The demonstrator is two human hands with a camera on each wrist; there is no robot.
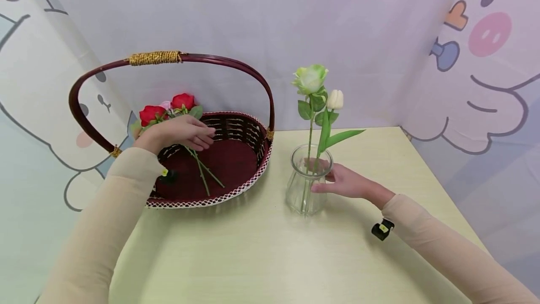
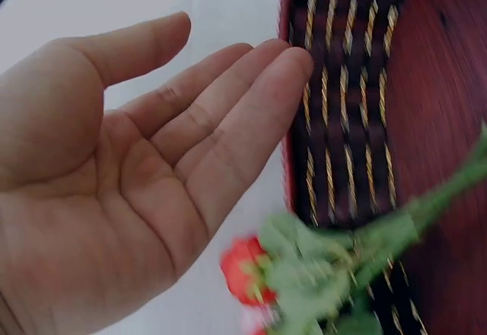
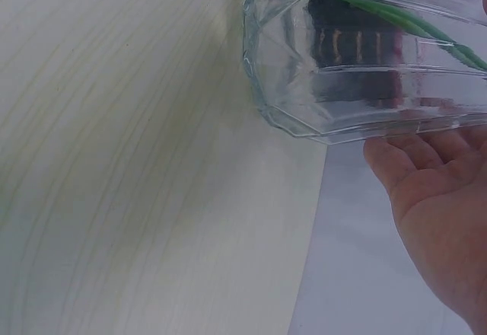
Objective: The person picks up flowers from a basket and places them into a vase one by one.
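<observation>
The left hand (image 1: 185,131) lies open over a basket (image 1: 232,154) of flowers; the right hand (image 1: 348,181) holds a vase (image 1: 294,196).
At the bench's (image 1: 261,257) back left corner, the left fingers are nearly straight and grip nothing, above red roses (image 1: 182,102) with crossing stems; a stem is best pinched singly, clear of the leaves. Rightward, well in from the right edge, the vase carries a green-white rose (image 1: 311,79) and a white tulip (image 1: 335,100); the right fingers and thumb curve round its glass, which should steady it. The bench is pale wood-grain; cartoon-printed cloth (image 1: 358,36) hangs behind and at both sides.
</observation>
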